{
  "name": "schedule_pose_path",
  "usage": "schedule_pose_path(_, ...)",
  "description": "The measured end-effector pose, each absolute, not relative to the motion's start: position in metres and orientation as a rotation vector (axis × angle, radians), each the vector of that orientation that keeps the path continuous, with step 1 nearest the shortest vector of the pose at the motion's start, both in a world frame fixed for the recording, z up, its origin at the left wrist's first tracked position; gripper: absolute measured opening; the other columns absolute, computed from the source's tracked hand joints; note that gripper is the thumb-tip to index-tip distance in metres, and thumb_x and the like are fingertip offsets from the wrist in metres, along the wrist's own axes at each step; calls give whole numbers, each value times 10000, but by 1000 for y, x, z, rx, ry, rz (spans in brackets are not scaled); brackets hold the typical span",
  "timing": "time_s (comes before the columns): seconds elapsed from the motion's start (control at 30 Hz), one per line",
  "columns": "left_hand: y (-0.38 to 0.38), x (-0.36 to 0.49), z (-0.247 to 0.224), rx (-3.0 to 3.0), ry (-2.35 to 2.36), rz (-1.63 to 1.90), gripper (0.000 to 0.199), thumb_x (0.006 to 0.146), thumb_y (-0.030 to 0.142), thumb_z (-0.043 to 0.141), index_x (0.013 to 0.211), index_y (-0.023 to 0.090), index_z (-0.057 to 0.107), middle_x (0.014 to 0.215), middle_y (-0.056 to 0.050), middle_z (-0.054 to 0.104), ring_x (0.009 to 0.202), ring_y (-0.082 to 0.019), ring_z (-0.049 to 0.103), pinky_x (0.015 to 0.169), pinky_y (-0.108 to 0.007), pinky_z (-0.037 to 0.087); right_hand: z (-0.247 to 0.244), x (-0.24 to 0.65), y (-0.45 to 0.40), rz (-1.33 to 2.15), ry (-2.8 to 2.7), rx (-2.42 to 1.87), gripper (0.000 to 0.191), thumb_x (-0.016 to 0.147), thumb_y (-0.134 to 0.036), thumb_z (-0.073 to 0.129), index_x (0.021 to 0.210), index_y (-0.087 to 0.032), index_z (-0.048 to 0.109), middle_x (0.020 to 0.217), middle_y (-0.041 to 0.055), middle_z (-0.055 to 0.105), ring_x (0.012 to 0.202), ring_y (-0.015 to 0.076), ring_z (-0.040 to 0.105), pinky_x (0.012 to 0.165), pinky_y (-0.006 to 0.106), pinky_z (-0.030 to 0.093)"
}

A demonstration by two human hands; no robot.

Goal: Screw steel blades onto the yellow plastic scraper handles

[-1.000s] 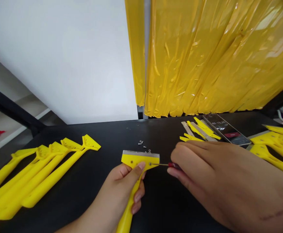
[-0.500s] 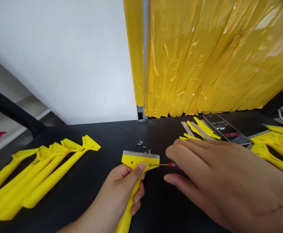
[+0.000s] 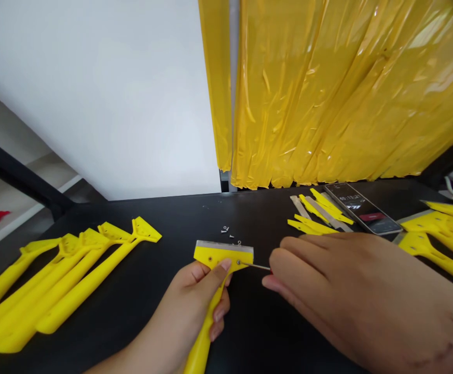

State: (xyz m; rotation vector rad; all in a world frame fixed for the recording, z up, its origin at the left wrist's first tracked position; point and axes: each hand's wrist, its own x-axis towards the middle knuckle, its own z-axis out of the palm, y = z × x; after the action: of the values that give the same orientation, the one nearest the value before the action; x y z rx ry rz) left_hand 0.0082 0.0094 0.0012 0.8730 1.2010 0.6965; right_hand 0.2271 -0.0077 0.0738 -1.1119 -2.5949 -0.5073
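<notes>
A yellow scraper [image 3: 203, 343] with a metal blade [image 3: 226, 246] along its head is gripped in my left hand [image 3: 198, 296], the thumb pressed on the head. My right hand [image 3: 312, 280] is closed round a screwdriver, whose handle it hides almost wholly. The thin screwdriver shaft [image 3: 257, 267] reaches left, its tip at the screw [image 3: 239, 262] on the right side of the scraper head. Just beyond the blade lie several small screws and nuts [image 3: 226, 229] on the black table.
Several yellow scraper handles [image 3: 109, 270] lie in a row on the black table [image 3: 179, 218] at left. Yellow strips and blades [image 3: 315, 210] lie beside a phone [image 3: 362, 208] at right. More scrapers [image 3: 432, 223] lie at the right edge. Yellow plastic film [image 3: 327, 93] hangs behind.
My right hand's fingers have closed more tightly over the screwdriver handle, and the shaft slopes slightly more. The scraper in my left hand has shifted a little to the left.
</notes>
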Motion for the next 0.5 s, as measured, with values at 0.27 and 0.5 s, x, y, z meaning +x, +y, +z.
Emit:
schedule_pose_path(0.27,9,9,2,841,1214,685,393,921,559,660,773,214,543,480,70,460,390,-83,339,408,-220,295,65,226,-3,-509,-2529,-1113,403,854,-89,609,1237,-168,513,1086,86,622,848,264,585,659,363,349)
schedule_pose_path(0.5,11,7,1,849,1200,701,393,911,557,672,769,214,543,471,69,462,375,-84,348,406,-220,271,74,225,-8,-492,-2591,-1083,149,902,-197,620,899,-252,482,695,-61,506,514,177,469,536,364,241)
